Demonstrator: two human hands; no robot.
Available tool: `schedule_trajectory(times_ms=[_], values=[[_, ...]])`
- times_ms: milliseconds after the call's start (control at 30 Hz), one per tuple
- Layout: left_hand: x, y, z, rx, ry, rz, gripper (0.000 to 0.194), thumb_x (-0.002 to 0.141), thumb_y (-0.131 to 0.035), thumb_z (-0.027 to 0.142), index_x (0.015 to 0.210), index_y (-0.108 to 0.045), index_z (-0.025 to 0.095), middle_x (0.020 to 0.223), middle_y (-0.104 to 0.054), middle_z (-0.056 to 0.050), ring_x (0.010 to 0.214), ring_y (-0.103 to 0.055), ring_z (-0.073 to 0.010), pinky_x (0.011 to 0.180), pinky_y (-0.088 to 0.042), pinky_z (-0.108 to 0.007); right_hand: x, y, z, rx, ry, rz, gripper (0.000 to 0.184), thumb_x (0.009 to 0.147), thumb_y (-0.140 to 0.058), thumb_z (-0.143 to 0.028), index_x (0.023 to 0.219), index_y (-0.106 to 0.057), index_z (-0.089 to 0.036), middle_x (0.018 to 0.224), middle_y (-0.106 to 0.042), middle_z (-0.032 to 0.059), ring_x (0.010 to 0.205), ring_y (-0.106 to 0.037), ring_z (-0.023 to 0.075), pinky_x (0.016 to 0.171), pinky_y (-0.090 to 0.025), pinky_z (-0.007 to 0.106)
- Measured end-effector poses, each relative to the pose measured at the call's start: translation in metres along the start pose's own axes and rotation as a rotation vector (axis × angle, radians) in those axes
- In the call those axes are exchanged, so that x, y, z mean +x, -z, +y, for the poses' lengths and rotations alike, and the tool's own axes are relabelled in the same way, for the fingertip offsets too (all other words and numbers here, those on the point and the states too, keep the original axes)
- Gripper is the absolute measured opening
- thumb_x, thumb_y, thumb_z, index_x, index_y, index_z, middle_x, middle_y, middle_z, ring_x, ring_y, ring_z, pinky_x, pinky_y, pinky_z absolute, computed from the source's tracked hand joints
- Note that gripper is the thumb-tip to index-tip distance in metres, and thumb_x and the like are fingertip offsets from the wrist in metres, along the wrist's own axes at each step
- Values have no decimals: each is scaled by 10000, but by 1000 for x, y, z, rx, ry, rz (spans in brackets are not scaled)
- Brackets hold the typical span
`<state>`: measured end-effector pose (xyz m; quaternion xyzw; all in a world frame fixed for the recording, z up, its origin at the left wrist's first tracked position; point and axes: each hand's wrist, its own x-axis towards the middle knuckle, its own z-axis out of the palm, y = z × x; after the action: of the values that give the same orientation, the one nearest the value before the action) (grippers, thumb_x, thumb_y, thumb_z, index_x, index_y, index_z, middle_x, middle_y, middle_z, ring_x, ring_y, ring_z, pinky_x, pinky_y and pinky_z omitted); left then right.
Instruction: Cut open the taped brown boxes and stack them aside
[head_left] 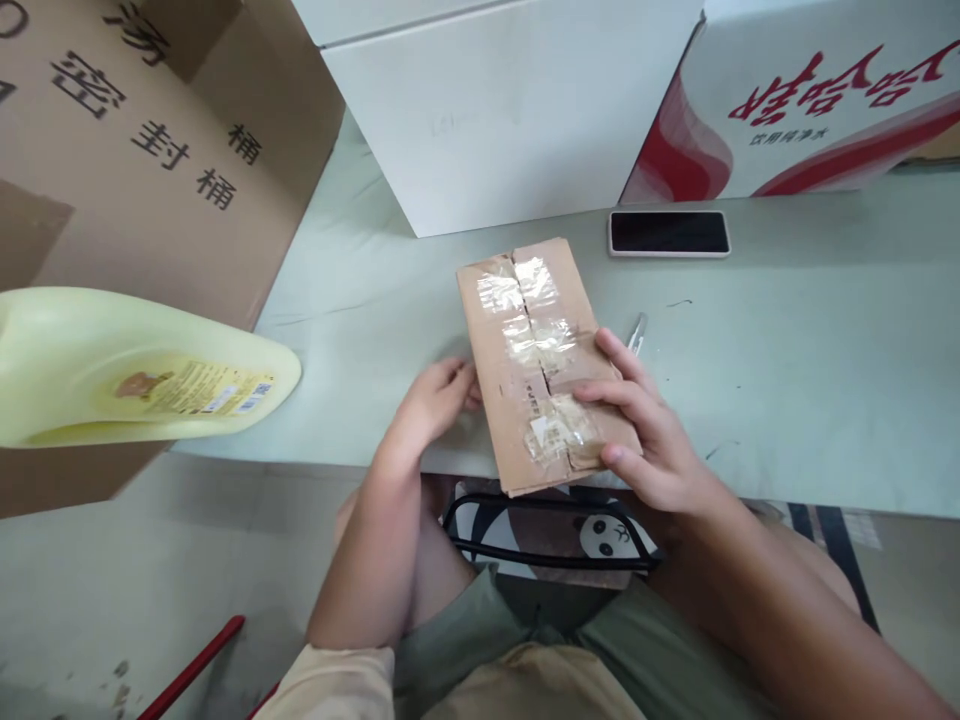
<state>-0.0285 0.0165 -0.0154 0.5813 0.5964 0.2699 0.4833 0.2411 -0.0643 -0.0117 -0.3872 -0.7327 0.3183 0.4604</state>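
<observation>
the right hand [660,450] is lying open over the box [499,400], the left hand [435,400] is curling beside it, grip unclear, so its overhang past the table [795,400] is risking a tip.

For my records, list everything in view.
Package: 1, brown, table edge
Phone: 1, black, right back
Slim object: 1, silvery, beside package
Bottle: 1, yellow, left
Carton: 1, brown, back left
Box: 1, white, back centre
Printed box: 1, red-white, back right
Table: 1, green, centre
Panda print: 1, multicoloured, below package
Bar: 1, red, bottom left
Floor: 1, grey, bottom
Clothes: 2, green, beige, bottom
Left hand: 1, bare, beside package
Right hand: 1, bare, on package
</observation>
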Motion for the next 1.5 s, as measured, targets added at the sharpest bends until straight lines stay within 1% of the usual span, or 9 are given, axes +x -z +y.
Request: schedule_trajectory(times_ms=[133,233,300,667,1033,1167,1300,1400,1500], values=[[1,1,-3,-7,-537,323,633,971,-451,749,1383,-591,290,1459,-643,-110,1387,-603,-319,1073,-571,-508,1,-3,3,-7,17,-12,449,1013,-573,-555,1394,-591,-319,1765,-266,38,1615,-315,331,1232,-450,499],[-3,-2,0,161,-895,238,596,1009,-358,739,1437,-538,365,1584,-521,-69,1531,-456,-312,1252,-413,-581,0,-3,5,-17,18,-12,463,1005,-568,-570,1390,-595,-314,1759,-278,58,1604,-332,362,1223,-453,546],[-6,-6,3,283,-978,199,526,1032,-376,670,1403,-562,347,1571,-515,-77,1508,-472,-316,1295,-338,-616,0,-3,7,-13,20,-11,449,1000,-584,-548,1382,-597,-313,1757,-284,64,1597,-346,367,1226,-447,560],[-9,-14,3,330,-911,217,468,1035,-358,619,1293,-577,297,1545,-487,-111,1466,-481,-330,1241,-413,-621,1,-3,12,44,60,0,392,981,-622,-492,1345,-627,-347,1757,-284,2,1605,-335,347,1259,-413,569],[-5,-15,3,304,-952,181,441,1053,-347,586,1343,-531,310,1511,-482,-113,1467,-483,-313,1272,-387,-608,-7,-1,14,134,-46,-64,570,1016,-379,-720,1468,-546,-414,1784,-190,-48,1649,-220,333,1266,-380,567],[-5,-14,1,288,-940,181,437,1052,-365,585,1340,-545,311,1519,-485,-106,1465,-487,-317,1273,-383,-609,3,13,11,-178,-384,202,526,996,-415,-644,1267,-671,-273,1205,-729,113,1091,-709,307,909,-573,464],[-5,-12,-1,312,-930,182,452,1046,-365,596,1350,-552,319,1526,-495,-98,1458,-494,-328,1251,-409,-615,17,24,10,-680,-900,-34,501,911,-529,-514,1309,-656,-237,765,-698,52,658,-612,246,601,-403,342],[-4,-12,-1,311,-932,184,447,1045,-369,589,1351,-555,321,1524,-501,-98,1458,-496,-327,1250,-410,-613,20,21,14,-793,-940,-236,466,871,-576,-441,1294,-664,-268,825,-739,62,638,-596,243,553,-310,315],[-4,-13,-1,297,-935,188,445,1041,-376,589,1349,-564,328,1526,-506,-94,1458,-499,-321,1252,-411,-600,19,17,19,-768,-863,-203,269,831,-602,-369,1053,-709,-260,765,-729,53,593,-574,223,519,-287,306]])
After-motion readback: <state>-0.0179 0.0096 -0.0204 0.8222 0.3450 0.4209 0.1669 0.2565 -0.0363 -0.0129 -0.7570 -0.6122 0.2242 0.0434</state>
